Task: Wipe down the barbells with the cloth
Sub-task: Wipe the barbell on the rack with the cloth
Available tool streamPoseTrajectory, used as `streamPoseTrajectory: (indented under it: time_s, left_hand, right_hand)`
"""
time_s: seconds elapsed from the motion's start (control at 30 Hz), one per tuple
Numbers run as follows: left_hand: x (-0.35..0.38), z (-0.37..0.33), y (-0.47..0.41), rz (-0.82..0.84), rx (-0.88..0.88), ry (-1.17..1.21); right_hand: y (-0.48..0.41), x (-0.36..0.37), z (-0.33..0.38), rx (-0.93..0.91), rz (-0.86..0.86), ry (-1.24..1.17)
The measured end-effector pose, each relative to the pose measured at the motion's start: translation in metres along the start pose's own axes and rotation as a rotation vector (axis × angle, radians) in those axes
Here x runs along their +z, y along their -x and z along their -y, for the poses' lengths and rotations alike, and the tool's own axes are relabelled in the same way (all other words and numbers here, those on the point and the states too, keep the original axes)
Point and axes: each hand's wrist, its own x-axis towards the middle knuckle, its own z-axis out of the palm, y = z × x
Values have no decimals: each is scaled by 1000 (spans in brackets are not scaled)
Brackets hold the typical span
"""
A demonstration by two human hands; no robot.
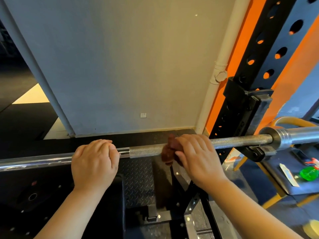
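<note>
Right hand (196,157) holding blurred cloth (168,152), seemingly around barbell (146,150), left hand (95,163) gripping it

In front of us stands a plain wall (129,57), grey-blue on the left and turning to warm beige on the right, where the light falls. A small white switch plate (143,115) sits low on it. At its right edge a white pipe (222,54) runs up, just beside an orange wall strip (240,40). Nearer to us is a black rack upright (266,56) with round holes. The floor (25,121) is dark rubber with a pale patch (32,95) at the left, and a diamond-pattern metal plate (138,178) lies below
</note>
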Motion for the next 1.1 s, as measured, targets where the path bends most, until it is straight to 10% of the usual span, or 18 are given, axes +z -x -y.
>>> streamPoseTrajectory:
  time_s: [0.23,0.5,1.1]
  left_hand:
    - [1,-3,-1,6,-22,35]
    - [-1,-2,0,66,-33,39]
    - [3,-76,-16,118,123,95]
  right_hand:
    - [-39,-22,-12,250,259,60]
    - [19,-25,-65,213,-27,-12]
    - [22,-17,-54,395,-109,-44]
